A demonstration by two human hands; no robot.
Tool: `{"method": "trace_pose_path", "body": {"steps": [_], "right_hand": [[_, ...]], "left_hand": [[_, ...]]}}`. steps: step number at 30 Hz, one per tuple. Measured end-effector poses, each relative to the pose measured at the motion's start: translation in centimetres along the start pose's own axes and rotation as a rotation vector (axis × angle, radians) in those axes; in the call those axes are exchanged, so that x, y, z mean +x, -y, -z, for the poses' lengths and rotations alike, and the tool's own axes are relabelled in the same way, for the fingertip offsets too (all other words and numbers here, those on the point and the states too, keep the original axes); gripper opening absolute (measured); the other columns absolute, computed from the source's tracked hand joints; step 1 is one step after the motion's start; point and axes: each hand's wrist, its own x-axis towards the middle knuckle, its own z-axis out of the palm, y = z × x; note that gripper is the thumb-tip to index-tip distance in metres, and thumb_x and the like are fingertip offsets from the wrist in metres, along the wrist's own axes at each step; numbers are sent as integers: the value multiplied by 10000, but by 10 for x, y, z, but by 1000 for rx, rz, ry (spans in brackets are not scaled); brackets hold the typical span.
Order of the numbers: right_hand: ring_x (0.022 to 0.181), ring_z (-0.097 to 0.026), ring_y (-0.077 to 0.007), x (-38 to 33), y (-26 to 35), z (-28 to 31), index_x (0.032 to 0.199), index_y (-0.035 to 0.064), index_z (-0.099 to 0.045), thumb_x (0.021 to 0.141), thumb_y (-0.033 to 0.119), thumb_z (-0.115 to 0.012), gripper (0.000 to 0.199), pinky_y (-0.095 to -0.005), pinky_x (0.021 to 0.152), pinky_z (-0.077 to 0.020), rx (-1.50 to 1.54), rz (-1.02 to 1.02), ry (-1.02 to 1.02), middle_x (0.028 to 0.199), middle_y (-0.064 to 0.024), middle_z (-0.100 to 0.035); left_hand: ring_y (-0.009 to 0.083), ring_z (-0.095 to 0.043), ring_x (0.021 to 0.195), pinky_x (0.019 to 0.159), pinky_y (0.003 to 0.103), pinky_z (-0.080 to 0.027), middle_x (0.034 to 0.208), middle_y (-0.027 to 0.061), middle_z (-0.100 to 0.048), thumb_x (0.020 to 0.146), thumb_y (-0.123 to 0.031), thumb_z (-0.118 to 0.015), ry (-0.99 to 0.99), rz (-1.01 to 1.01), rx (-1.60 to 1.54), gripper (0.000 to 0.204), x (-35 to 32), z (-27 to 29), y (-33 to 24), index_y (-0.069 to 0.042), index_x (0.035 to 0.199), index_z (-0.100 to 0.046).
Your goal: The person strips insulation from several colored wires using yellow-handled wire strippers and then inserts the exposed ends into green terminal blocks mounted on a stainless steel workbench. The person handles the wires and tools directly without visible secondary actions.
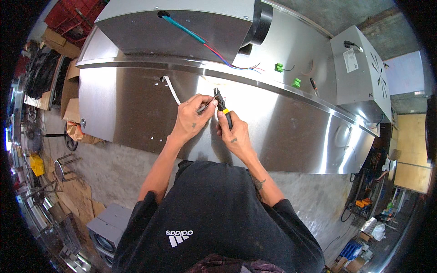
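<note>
My left hand [190, 117] is closed round a white cable [172, 90] that comes out of a hole in the brushed-metal panel. Thumb and fingers pinch its end close to the jaws of a pair of pliers [221, 103]. Dark jaws and a yellow-banded black handle show on the pliers, gripped in my right hand [236, 135]. The jaws point up and away from me, against the left fingertips. Whether they bite on a wire is too small to tell. Both hands are held over the metal panel [273, 132].
Beyond the panel's raised edge stands a grey metal box [177, 34] with red and blue wires [218, 54] trailing from it. Two green terminal connectors [278, 67] and a slim screwdriver-like tool [314, 86] lie near another grey box [359, 73]. A stool [60, 170] stands at left.
</note>
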Motion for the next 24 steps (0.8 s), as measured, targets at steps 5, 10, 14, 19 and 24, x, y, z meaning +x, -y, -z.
{"method": "trace_pose_path", "body": {"steps": [5,10,14,19,24], "right_hand": [[633,-686,-152,4,-11,-2,924,-42,-636,1117,376,-573,464,-320,581,-538,-85,140,-63,716,-105,-701],[625,-651,-148,4,-4,-1,934,-45,-638,1116,366,-580,452,-325,579,-520,37,-7,11,716,-95,-681],[644,-652,-143,4,-7,2,939,-42,-639,1114,367,-585,449,-321,592,-515,-84,114,-18,724,-97,-680],[675,-677,-146,4,-2,0,954,-39,-644,1109,364,-596,435,-326,601,-520,41,-20,46,753,-96,-699],[602,-687,-229,9,-14,-1,922,-34,-616,1095,399,-611,466,-380,567,-527,-10,225,-26,696,-138,-682]], "left_hand": [[137,-696,663,612,294,-535,837,109,-729,998,-168,-760,-15,-37,-4,210,1,0,4,39,1011,-725],[115,-666,661,600,300,-520,829,96,-732,996,-177,-763,8,53,-12,217,-2,-1,4,37,1013,-738],[101,-619,644,594,300,-501,818,89,-728,1002,-190,-754,-6,16,36,221,-2,0,9,30,1017,-745],[185,-730,793,703,341,-578,918,163,-762,1010,-186,-742,79,124,40,248,-2,6,0,59,1052,-732],[173,-716,780,689,341,-569,904,164,-758,1014,-188,-738,83,150,9,251,-2,4,4,60,1053,-731]]}}
